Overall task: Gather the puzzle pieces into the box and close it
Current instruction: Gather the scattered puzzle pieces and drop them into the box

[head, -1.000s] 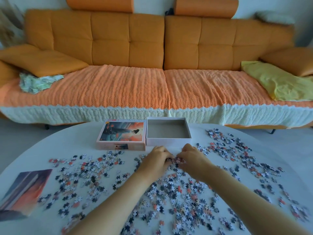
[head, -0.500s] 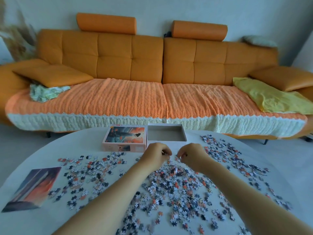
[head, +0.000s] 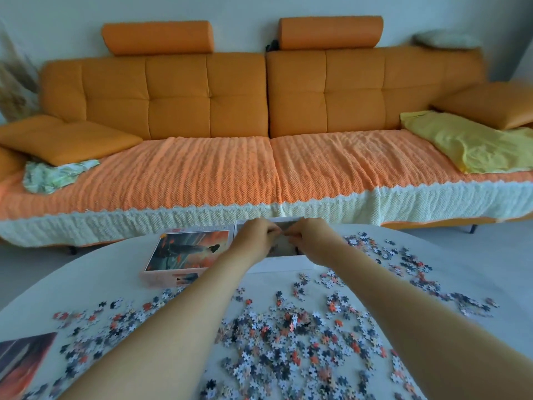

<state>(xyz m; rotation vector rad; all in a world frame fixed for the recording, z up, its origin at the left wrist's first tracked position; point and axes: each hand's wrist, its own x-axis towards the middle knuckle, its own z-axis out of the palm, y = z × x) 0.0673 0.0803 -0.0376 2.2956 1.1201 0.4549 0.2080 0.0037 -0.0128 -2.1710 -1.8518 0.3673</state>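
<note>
White laminate forms the round tabletop [head: 101, 290], and the loose multicoloured cardboard puzzle pieces [head: 288, 342] lie scattered across it nearest the viewer, with thinner drifts to the left and right. Almost the whole set is outside the box. A rectangular printed reference picture [head: 20, 368] lies flat at the near left edge. Both forearms extend forward over the main heap. Beyond it, the pale cardboard lid with the sunset illustration [head: 187, 252] rests face up just beside the open cardboard box base [head: 279, 265], which leaves the opening free for loading. The left hand [head: 255, 236] and right hand [head: 310, 236] hover side by side over that base, fingers clenched inward with the fingertips almost meeting. This posture suits carrying a pinched handful, though any pieces held are concealed within the grip. Compared with half a second earlier, both hands have travelled from the far edge of the heap to a position above the base, and the view has tilted upward. Farthest back stands the orange upholstered sofa [head: 202, 96].
</note>
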